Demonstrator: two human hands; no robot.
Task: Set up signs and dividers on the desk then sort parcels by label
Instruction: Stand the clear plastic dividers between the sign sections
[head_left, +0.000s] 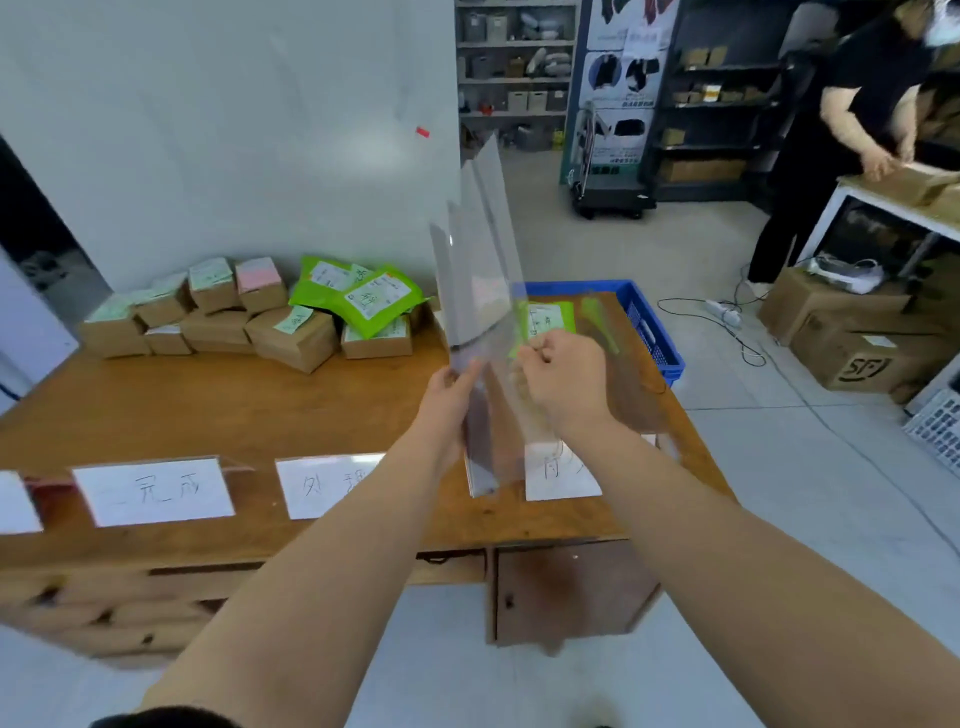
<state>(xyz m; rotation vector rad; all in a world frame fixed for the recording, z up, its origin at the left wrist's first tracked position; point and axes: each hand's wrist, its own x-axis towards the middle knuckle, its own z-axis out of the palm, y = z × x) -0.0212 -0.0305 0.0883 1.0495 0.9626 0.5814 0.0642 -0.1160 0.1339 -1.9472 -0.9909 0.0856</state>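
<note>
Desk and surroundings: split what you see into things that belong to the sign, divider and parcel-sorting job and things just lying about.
Belongs to the job:
clear dividers, held by left hand and right hand
white signs
cardboard parcels
green mailer bags
blue crate
desk

Lying about:
power strip
floor boxes
black cart
storage shelves

Storeroom beyond the sorting spot

A white wall with a small red sticker stands at the back. Past it, grey shelves hold bins and bags, and a dark rack carries brown cartons beside a tall poster. A black trolley sits on the pale floor. A power strip trails its cord near stacked cardboard boxes. Another person in black bends over a carton at a white table.
</note>
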